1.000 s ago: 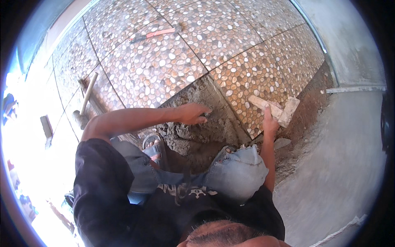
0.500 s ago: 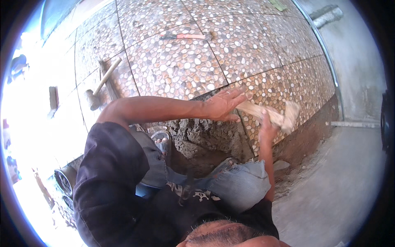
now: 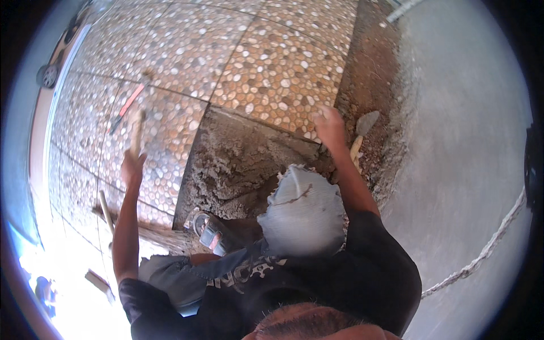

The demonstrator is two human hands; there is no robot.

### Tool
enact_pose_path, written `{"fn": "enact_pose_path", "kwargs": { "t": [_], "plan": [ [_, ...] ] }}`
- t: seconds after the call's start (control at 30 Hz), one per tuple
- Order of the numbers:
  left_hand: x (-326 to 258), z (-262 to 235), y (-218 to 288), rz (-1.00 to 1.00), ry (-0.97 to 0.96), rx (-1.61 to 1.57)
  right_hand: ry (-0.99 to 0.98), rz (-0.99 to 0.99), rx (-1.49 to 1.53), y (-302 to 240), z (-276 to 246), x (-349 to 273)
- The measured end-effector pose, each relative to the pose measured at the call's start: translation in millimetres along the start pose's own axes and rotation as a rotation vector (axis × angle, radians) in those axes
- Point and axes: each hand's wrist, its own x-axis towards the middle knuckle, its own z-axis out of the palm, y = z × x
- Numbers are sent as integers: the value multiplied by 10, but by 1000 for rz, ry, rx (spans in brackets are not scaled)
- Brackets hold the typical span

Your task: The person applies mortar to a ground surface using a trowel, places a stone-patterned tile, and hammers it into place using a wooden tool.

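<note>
Head view — steeply down, close

The left hand (image 3: 133, 168) grips a wooden stick (image 3: 136, 131) over brown pebble-patterned floor tiles (image 3: 272, 73); the right hand (image 3: 330, 126) rests beside a grey mortar bed (image 3: 238, 164).

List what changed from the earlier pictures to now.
The left hand left the mortar bed and swung out left over the pebble tiles, now gripping a wooden handle. The right hand moved off the wooden piece it touched earlier and now rests at the tile edge beside a trowel. The person stays crouched; the mortar bed remains uncovered.
</note>
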Motion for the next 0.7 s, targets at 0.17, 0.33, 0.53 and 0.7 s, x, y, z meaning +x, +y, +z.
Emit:
{"fn": "enact_pose_path", "kwargs": {
  "t": [0.17,0.33,0.53,0.7],
  "plan": [
    [242,262,-917,-238,-10,-33,24,572,-499,1712,-444,-377],
    [281,390,-995,-290,-48,-56,-251,803,-376,2080,-613,-280],
    [302,355,-1151,-278,-66,23,115,776,-133,2135,-426,-198],
    [132,140,-245,21,79,108,51,700,-243,2091,-824,390]
  ]
}}
